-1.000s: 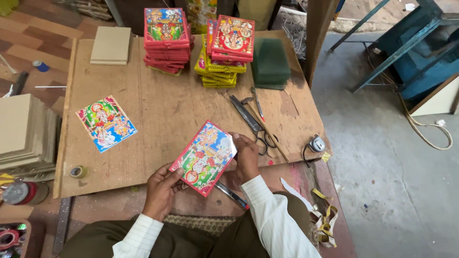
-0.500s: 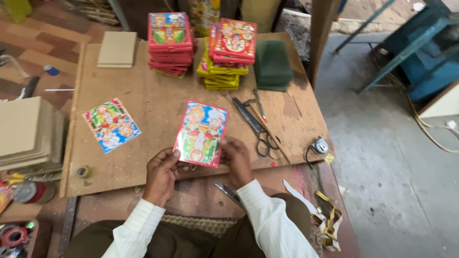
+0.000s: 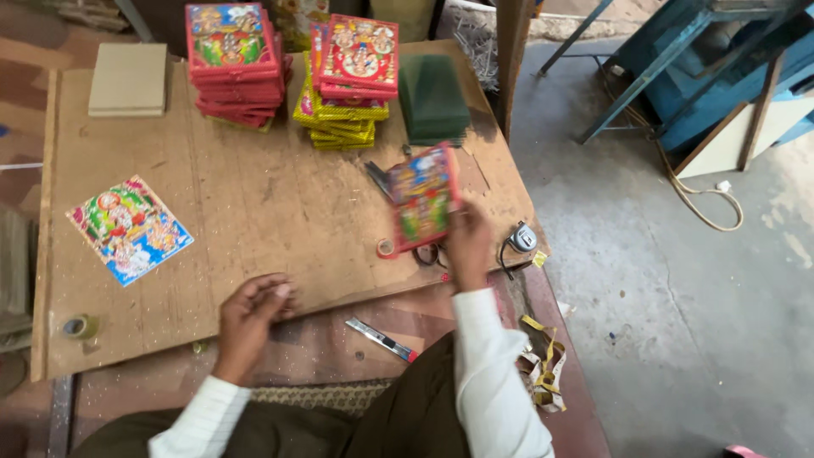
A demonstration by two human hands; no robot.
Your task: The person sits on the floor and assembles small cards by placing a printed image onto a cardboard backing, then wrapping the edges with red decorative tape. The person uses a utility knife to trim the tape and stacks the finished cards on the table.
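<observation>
The right hand (image 3: pixel 469 246) has its grip clamped on a colourful printed panel (image 3: pixel 422 197), held upright above the tabletop (image 3: pixel 254 212); the left hand (image 3: pixel 252 309) rests loosely curled and empty at the board's near edge. By the look of it the step is carrying the panel rightward; next it needs a flat landing spot.

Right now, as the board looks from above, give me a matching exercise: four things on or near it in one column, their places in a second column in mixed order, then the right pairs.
Things
1. loose colourful print
2. red-edged picture board
3. dark green stack
4. utility knife

Places
A. lying on the reddish surface just in front of the plywood board
B. held up in the right hand
C. lying flat near the board's left edge
D. standing at the board's far right, beside the yellow and red stacks

Pairs: 1-C, 2-B, 3-D, 4-A
</observation>
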